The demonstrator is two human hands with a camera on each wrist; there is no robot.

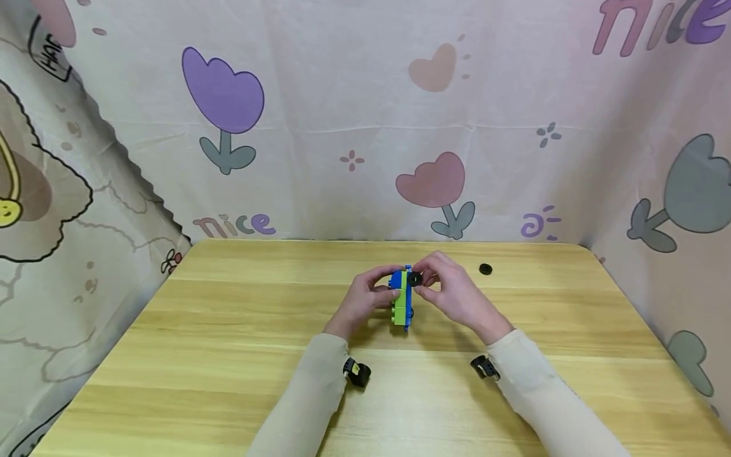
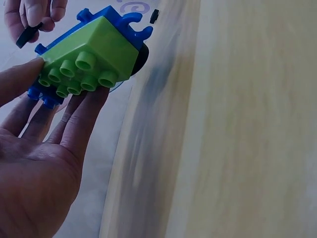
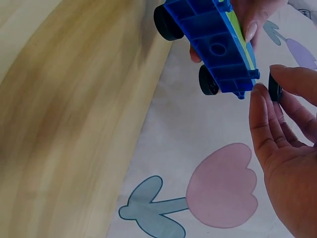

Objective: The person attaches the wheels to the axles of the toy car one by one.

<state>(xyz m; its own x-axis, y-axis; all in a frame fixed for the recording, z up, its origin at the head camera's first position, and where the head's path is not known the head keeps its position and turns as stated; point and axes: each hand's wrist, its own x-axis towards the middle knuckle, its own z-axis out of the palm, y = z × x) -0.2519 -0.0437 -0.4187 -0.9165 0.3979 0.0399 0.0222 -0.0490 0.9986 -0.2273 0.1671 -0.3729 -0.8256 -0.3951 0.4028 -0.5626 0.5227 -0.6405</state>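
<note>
A toy car of green and blue building blocks [image 1: 401, 304] is held on its side by my left hand [image 1: 365, 297], the thumb on one side and fingers on the other. In the right wrist view its blue underside [image 3: 210, 42] shows, with two black wheels [image 3: 168, 23] along one side. My right hand [image 1: 451, 289] pinches a loose black wheel [image 3: 275, 83] between thumb and fingers, close beside the car's wheel-less side. Green studs [image 2: 85, 60] point toward the left palm in the left wrist view.
Another black wheel [image 1: 485, 269] lies on the wooden table [image 1: 257, 304], right of the hands and near the back edge. Behind the table hangs a patterned cloth [image 1: 331, 95]. Each wrist wears a small black camera [image 1: 358, 374].
</note>
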